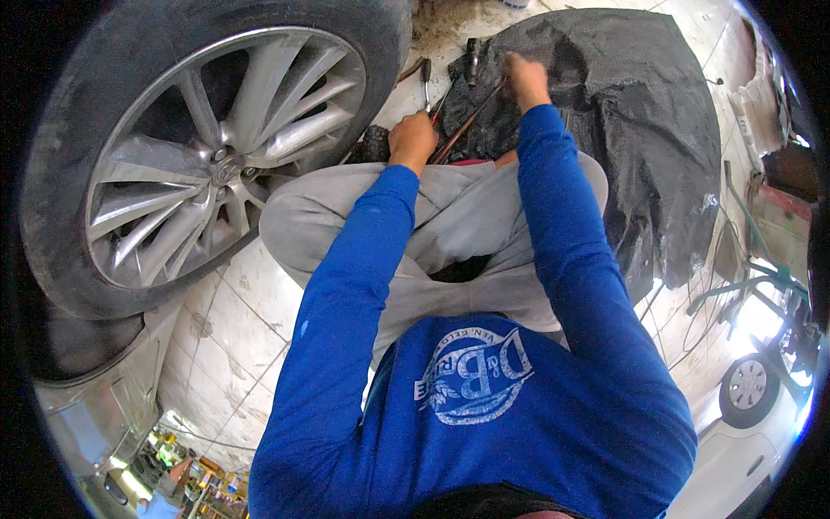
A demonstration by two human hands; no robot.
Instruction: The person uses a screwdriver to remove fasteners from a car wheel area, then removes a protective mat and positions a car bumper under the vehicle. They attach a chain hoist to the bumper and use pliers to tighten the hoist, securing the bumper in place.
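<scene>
My left hand (413, 139) is closed in a fist above my left knee, beside the big tyre. Just beyond its knuckles is a slim metal tool (425, 85) with a dark end; whether my fingers grip it is hidden. Farther right and forward, my right hand (526, 83) is closed over a black sheet. A long, thin brownish rod (462, 130) runs slantwise from near my lap up to its fingers. On the sheet's left edge, left of my right hand, lies a dark cylindrical piece (473, 60) with a shiny band.
A large wheel (229, 164) with silver spokes stands close on my left. The crumpled black sheet (644, 112) covers the tiled floor (226, 368) ahead and to the right. At the far right are a green metal stand (772, 278), cables and a white car (735, 454).
</scene>
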